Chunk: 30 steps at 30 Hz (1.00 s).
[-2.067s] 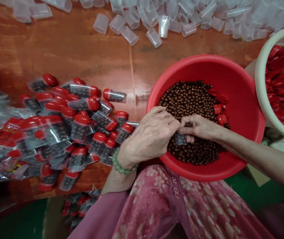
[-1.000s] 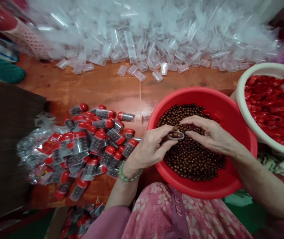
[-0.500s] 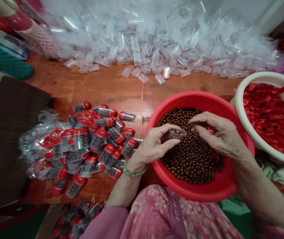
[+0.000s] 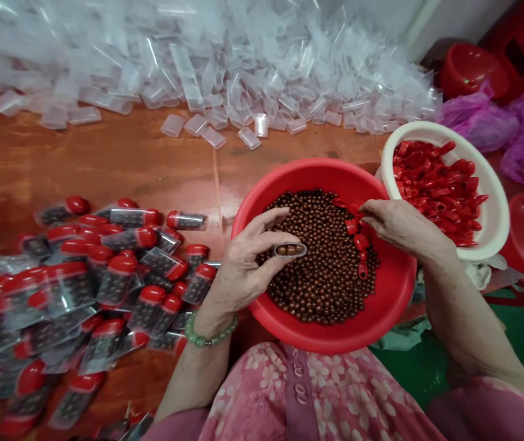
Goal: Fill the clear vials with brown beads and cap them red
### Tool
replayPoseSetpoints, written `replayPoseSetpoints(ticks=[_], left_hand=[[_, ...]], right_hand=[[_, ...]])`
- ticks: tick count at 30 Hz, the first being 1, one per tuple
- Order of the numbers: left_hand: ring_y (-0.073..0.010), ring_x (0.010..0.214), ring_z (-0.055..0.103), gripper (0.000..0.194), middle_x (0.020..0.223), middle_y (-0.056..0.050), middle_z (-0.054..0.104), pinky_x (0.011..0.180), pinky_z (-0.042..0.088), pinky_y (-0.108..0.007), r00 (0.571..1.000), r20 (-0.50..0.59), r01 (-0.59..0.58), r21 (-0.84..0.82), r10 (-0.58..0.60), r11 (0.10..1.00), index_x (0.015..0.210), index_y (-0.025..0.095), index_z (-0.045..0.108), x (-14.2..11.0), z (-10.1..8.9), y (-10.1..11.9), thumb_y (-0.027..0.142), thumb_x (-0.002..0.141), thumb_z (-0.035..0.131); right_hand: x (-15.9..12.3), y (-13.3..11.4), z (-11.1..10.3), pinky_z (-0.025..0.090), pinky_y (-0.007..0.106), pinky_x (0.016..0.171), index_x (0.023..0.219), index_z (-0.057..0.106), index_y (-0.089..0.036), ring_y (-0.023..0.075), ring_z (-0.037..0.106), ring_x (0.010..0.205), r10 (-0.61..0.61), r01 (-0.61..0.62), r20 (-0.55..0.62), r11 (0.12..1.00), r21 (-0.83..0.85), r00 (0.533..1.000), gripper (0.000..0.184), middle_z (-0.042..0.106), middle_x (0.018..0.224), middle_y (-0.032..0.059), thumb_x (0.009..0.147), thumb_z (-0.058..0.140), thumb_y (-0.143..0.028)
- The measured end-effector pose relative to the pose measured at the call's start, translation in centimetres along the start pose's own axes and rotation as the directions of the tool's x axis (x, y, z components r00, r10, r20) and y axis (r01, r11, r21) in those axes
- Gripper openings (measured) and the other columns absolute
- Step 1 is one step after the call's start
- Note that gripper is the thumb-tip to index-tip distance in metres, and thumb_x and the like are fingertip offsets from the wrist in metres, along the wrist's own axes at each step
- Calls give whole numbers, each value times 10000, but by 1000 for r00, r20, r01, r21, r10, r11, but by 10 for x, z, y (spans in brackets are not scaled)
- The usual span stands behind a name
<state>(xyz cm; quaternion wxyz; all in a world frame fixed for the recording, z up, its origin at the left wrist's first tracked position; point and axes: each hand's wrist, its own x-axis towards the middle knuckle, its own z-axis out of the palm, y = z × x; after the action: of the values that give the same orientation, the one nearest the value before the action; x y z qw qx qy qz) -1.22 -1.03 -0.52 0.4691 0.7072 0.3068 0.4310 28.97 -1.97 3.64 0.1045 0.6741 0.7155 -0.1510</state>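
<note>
My left hand pinches a clear plastic sleeve between thumb and finger, its open end facing up with brown balls inside. It is held over a red basin of small brown balls. At the basin's right side, my right hand has its fingers closed at several red plastic caps lying on the balls. The fingertips appear to grip one cap, partly hidden by the hand. Filled sleeves with red caps are piled to the left.
A heap of empty clear sleeves spreads along the back of the wooden table. Beside the basin on the right stands a white bowl of red caps. Purple plastic bags and a red bowl lie beyond it.
My right hand has gone from near the sleeve's mouth to the red caps at the basin's right side. The left hand keeps holding the sleeve. The view has shifted right.
</note>
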Motion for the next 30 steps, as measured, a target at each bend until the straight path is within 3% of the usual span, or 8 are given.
replayPoseSetpoints(ticks=[3, 8, 11, 16, 24, 27, 28, 30], left_hand=[[-211, 1302, 615, 207, 1367, -99, 655, 1144, 473, -381, 1000, -10, 3, 38, -2, 999, 1056, 227, 770, 1, 0, -4, 173, 858, 747], [-213, 1255, 645, 183, 1299, -103, 689, 1116, 497, -382, 999, 33, 12, 17, -13, 1000, 1042, 206, 764, 2, 0, -5, 165, 868, 727], [-214, 1232, 655, 163, 1276, -99, 698, 1109, 501, -388, 999, 45, 16, 7, -17, 1000, 1024, 198, 760, 2, 0, -4, 163, 870, 722], [-212, 1200, 667, 155, 1267, -104, 698, 1102, 504, -385, 995, 86, 45, 7, -45, 999, 1012, 179, 752, 4, 0, -3, 141, 871, 700], [-211, 1211, 661, 168, 1269, -124, 696, 1110, 491, -384, 996, 83, 32, -9, -31, 999, 1027, 161, 752, 4, 0, -5, 146, 872, 689], [-221, 1223, 656, 176, 1278, -130, 691, 1099, 499, -387, 996, 85, 29, -27, -27, 999, 1036, 161, 752, 5, 1, -7, 164, 873, 686], [-226, 1227, 654, 180, 1280, -130, 690, 1098, 500, -393, 996, 90, 29, -30, -26, 999, 1036, 161, 753, 5, 1, -7, 160, 871, 682], [-233, 1222, 655, 185, 1272, -129, 694, 1101, 497, -405, 993, 113, 38, -28, -35, 999, 1030, 161, 755, 6, 1, -7, 149, 862, 679]], right_hand=[[11, -5, 9, 438, 283, 717, 1027, 663, -180, 190, 674, 829, -52, 68, 127, 990, -122, 991, 196, 708, 925, 69, 959, 480, -196], [25, -10, 24, 409, 315, 636, 1104, 648, -146, 206, 656, 760, -43, 85, 172, 965, -249, 984, 240, 625, 1117, 142, 892, 537, -160], [26, -10, 29, 424, 328, 643, 1096, 636, -132, 236, 654, 808, -47, 95, 170, 953, -288, 984, 228, 599, 1130, 160, 893, 543, -176], [19, -12, 38, 451, 410, 859, 1122, 597, -94, 336, 608, 1059, -94, 132, 130, 937, -323, 987, 240, 621, 1122, 201, 923, 491, -175], [16, -5, 40, 454, 476, 886, 1082, 621, -111, 365, 587, 1063, -155, 166, 61, 936, -309, 986, 258, 670, 1096, 190, 877, 625, -267], [9, -6, 33, 488, 451, 895, 1125, 609, -159, 296, 619, 1021, -226, 227, -87, 974, 0, 970, 324, 678, 1086, 129, 881, 663, -366], [6, -8, 31, 512, 416, 864, 1125, 600, -176, 259, 639, 966, -226, 252, -146, 947, 198, 963, 339, 683, 1054, 101, 873, 678, -389], [0, -15, 28, 542, 335, 751, 1084, 599, -201, 195, 653, 840, -175, 263, -207, 789, 555, 963, 363, 682, 970, 49, 832, 731, -426]])
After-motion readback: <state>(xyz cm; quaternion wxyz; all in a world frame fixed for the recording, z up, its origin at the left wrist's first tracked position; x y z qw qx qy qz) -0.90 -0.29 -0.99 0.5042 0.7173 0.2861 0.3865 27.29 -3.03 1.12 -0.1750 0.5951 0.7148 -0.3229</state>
